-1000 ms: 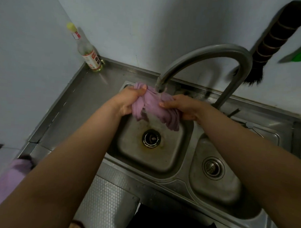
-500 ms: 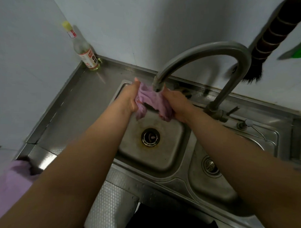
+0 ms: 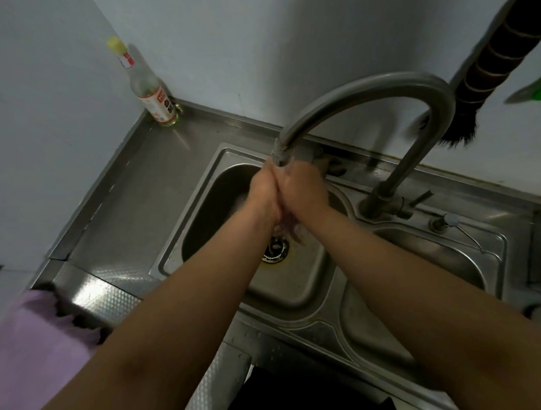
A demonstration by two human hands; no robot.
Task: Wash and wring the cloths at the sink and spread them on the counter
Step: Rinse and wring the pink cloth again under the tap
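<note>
Both hands are pressed together right under the faucet spout (image 3: 281, 156), over the left sink basin (image 3: 294, 285). My left hand (image 3: 263, 194) and my right hand (image 3: 305, 187) are closed tightly against each other, squeezing the purple cloth (image 3: 291, 231) between them. Almost all of that cloth is hidden inside the hands; only a small wet end shows below them, above the drain (image 3: 275, 251). Water splashes beneath the hands. A second purple cloth (image 3: 34, 347) lies on the counter at the lower left.
A glass bottle (image 3: 147, 87) with a yellow cap stands in the counter's back left corner. The right basin (image 3: 413, 305) is beside the left one. A dark brush (image 3: 485, 74) hangs on the wall behind the faucet. A small tap (image 3: 446, 221) sits at the back right.
The hands have come together and closed over the purple cloth, which hung visibly between them before. They have shifted slightly toward the back of the basin, under the spout.
</note>
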